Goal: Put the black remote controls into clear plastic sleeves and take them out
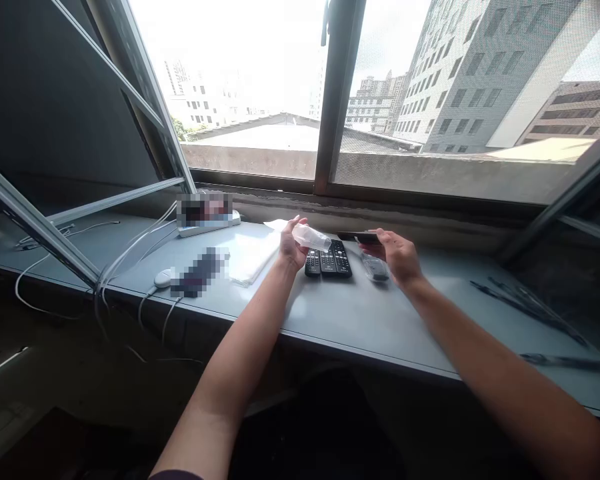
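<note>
My left hand [292, 247] is closed around a translucent plastic bag [312, 238], whose end sticks out to the right. In my right hand [399, 255] is a thin black remote control [359, 237], held nearly level just right of the bag. Below and between both hands, several black remote controls [329, 263] lie side by side on the table, partly covered by the bag. Under my right hand rests a remote in a clear bag [376, 268]. A stack of white translucent plastic bags [254, 261] lies left of my left hand.
The grey table [340, 313] runs along a window. At left are a white power strip [210, 224], cables, a round white charger [163, 278] and a blurred-out dark object [199, 272]. A metal frame [145, 113] stands at left. Dark thin items in clear wrapping [530, 308] lie far right.
</note>
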The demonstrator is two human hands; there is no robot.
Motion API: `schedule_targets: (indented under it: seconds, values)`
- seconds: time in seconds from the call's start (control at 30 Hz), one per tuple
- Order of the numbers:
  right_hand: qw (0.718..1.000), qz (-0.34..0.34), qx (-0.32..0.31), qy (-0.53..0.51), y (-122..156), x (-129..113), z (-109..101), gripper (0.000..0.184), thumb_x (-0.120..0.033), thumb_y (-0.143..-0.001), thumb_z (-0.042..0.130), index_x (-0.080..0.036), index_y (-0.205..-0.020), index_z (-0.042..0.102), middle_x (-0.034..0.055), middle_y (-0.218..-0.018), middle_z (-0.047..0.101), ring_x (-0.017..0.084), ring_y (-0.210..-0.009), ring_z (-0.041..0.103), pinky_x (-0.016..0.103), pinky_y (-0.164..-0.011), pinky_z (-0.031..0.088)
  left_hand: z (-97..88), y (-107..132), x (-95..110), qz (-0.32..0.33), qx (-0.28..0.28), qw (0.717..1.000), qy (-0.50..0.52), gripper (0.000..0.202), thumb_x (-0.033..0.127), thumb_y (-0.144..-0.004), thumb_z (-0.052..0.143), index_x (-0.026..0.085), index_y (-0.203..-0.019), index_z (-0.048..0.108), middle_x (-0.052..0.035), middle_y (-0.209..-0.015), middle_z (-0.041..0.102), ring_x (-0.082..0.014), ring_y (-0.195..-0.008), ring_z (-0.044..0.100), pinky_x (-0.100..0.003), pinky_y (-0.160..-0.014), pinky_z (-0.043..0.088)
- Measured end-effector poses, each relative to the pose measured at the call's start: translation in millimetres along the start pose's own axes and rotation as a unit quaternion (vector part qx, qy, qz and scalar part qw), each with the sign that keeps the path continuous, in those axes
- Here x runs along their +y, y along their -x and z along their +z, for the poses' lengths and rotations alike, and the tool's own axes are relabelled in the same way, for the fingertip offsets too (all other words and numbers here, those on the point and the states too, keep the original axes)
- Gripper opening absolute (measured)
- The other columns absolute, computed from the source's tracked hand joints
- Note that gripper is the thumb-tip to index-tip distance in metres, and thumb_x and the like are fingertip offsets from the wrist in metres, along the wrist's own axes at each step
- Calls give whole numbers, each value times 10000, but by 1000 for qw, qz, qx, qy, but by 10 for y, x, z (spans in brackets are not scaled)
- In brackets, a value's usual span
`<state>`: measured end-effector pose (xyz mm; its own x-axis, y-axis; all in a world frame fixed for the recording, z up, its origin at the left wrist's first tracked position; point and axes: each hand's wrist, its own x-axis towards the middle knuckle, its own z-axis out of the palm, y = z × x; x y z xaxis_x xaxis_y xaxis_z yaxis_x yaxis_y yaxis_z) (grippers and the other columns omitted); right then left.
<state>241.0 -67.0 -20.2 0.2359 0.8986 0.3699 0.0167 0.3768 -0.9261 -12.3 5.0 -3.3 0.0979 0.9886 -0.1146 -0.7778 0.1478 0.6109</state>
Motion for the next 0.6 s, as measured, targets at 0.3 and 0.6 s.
schedule_targets:
  seconds: [0.3,0.6]
  values:
    - [989,90,3,-121,-34,-53,-41,283,-522,-979,667,-244,-969,722,105,-1042,827,335,-994,830,543,-967,702,-2,1,-2,-1,-1,1000,-1,278,363,-918,784,145,-1087,747,-42,-876,683,-120,-666,656,-232,-600,556]
    - [982,127,-25,-136,-67,-9,-83,201,-445,-955,659,-250,-916,690,122,-1049,808,344,-1073,805,551,-952,714,-15,-21,-10,0,-7,1000,7,321,353,-897,807,145,-1131,739,-40,-860,682,-131,-657,661,-250,-620,556]
